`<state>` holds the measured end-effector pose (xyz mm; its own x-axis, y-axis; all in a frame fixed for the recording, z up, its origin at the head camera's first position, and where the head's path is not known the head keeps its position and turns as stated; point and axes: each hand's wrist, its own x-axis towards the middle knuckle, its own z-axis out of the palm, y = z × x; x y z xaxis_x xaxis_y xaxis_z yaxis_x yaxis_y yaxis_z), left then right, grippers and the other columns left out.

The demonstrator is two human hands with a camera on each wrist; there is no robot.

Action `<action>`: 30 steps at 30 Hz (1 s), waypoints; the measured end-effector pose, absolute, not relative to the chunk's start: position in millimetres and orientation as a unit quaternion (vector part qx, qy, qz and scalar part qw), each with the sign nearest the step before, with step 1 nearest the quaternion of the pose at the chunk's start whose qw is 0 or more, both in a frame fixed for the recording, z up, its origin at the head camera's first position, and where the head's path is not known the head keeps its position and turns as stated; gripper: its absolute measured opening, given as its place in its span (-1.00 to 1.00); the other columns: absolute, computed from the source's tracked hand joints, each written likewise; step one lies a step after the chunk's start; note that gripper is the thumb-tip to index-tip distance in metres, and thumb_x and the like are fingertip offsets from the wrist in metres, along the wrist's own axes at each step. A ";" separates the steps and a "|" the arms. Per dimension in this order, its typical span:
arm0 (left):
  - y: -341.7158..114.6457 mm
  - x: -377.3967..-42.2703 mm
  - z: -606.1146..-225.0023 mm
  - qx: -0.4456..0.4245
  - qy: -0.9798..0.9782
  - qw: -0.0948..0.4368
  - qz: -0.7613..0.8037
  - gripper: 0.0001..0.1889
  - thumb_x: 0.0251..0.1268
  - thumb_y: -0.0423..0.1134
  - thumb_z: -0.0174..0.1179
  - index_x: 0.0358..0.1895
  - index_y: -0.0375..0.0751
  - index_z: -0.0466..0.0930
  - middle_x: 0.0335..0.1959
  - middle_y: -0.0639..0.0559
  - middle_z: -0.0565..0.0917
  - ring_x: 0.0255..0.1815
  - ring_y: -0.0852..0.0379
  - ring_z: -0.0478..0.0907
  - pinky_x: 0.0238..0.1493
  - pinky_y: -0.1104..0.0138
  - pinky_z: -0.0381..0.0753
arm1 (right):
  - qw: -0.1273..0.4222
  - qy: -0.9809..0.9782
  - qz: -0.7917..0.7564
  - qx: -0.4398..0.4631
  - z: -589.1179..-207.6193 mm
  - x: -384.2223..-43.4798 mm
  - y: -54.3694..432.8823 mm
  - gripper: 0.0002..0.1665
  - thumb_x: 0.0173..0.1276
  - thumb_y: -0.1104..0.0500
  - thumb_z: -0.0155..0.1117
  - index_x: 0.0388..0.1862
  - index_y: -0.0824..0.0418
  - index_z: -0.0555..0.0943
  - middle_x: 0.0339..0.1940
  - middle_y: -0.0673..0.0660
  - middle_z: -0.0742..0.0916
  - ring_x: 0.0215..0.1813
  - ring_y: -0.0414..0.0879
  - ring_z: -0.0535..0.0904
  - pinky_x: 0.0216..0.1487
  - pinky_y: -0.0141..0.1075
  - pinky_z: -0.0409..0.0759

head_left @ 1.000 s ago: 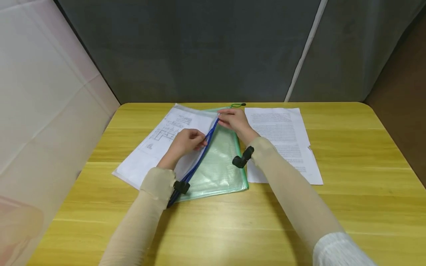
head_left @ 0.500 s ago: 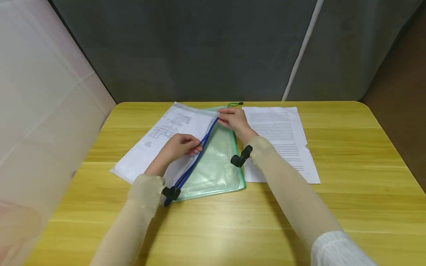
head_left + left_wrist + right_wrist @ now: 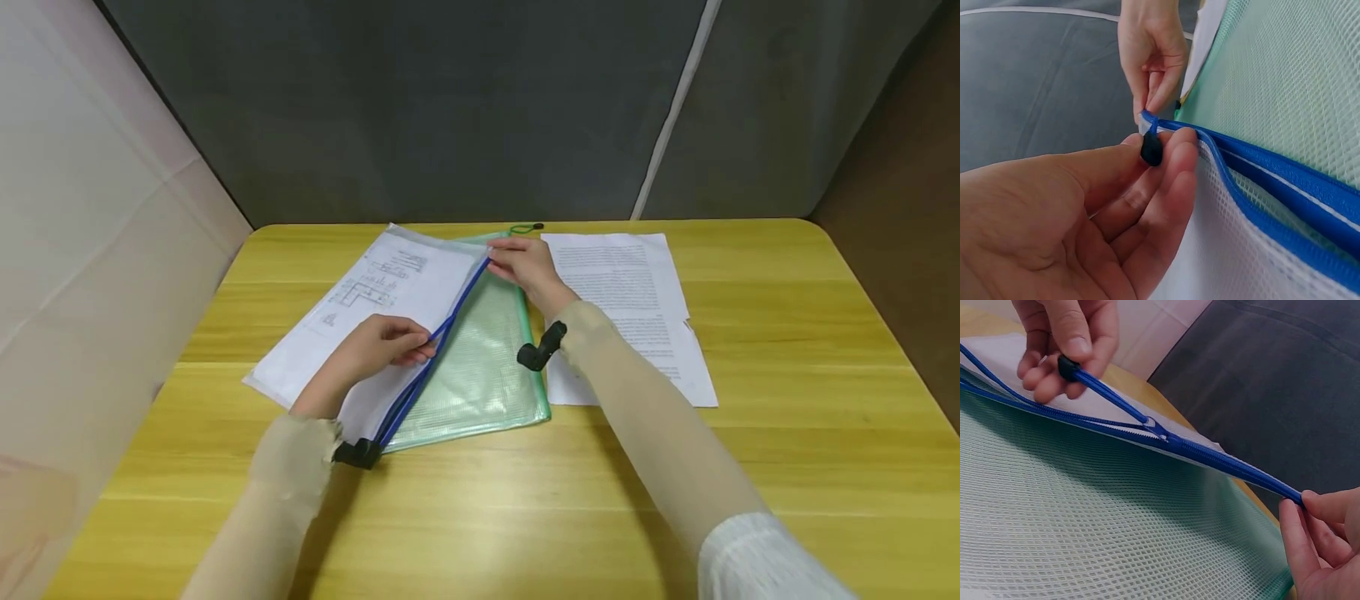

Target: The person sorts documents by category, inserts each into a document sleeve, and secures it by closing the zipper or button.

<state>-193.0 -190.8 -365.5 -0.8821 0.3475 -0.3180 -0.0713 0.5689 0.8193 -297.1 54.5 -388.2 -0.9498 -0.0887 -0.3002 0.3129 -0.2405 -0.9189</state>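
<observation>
A clear mesh zip pouch with blue zip edging lies slanted on the left, a sheet with a printed drawing showing through it. My left hand pinches the black end of the blue cord pull between thumb and fingers. The cord runs taut to the zip slider. From the slider to the far corner the zip is joined; on the near side its two edges part. At that far corner my right hand pinches the end of the blue edging between thumb and fingers.
Partly under the pouch lies a green mesh zip pouch, its green cord loop at the table's back edge. Printed text sheets lie to its right, partly behind my right forearm. A grey curtain hangs behind the wooden table.
My left hand has moved toward the near left with the cord pull, and the joined stretch of the blue zip is longer. My right hand stays at the far corner.
</observation>
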 end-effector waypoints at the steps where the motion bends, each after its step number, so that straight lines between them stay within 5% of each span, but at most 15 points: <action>1: -192.6 -191.3 -365.5 0.084 0.856 0.233 0.455 -0.67 0.53 -0.24 0.06 0.06 -0.49 0.61 -0.18 -0.17 0.79 -0.30 0.31 0.70 -0.15 0.38 0.71 | 0.128 0.602 -0.782 0.095 -387.9 -296.8 54.3 -0.60 0.41 0.37 0.24 0.21 0.30 0.62 0.25 0.22 0.65 0.09 -0.02 0.69 0.06 -0.32 0.68; 24: -227.9 -151.7 -361.7 0.102 0.847 0.260 0.453 -0.68 0.55 -0.30 0.02 0.06 -0.54 0.58 -0.12 -0.26 0.76 -0.23 0.28 0.70 -0.12 0.37 0.71 | 0.139 0.596 -0.785 0.092 -390.0 -292.7 45.4 -0.62 0.44 0.36 0.19 0.21 0.29 0.61 0.27 0.24 0.62 0.26 0.06 0.62 0.18 -0.27 0.63; 30: -237.2 -141.3 -360.2 0.103 0.845 0.263 0.454 -0.69 0.54 -0.32 0.02 0.05 -0.55 0.57 -0.13 -0.27 0.76 -0.23 0.30 0.70 -0.13 0.38 0.71 | 0.137 0.600 -0.783 0.092 -389.8 -293.7 44.1 -0.63 0.43 0.36 0.22 0.19 0.28 0.62 0.24 0.24 0.64 0.13 0.01 0.67 0.14 -0.29 0.65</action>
<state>-141.3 -237.2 -360.2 -0.8401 0.4127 -0.3520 -0.0654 0.5672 0.8210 -293.7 44.1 -389.8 -0.9453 -0.1049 -0.3089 0.3256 -0.2422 -0.9140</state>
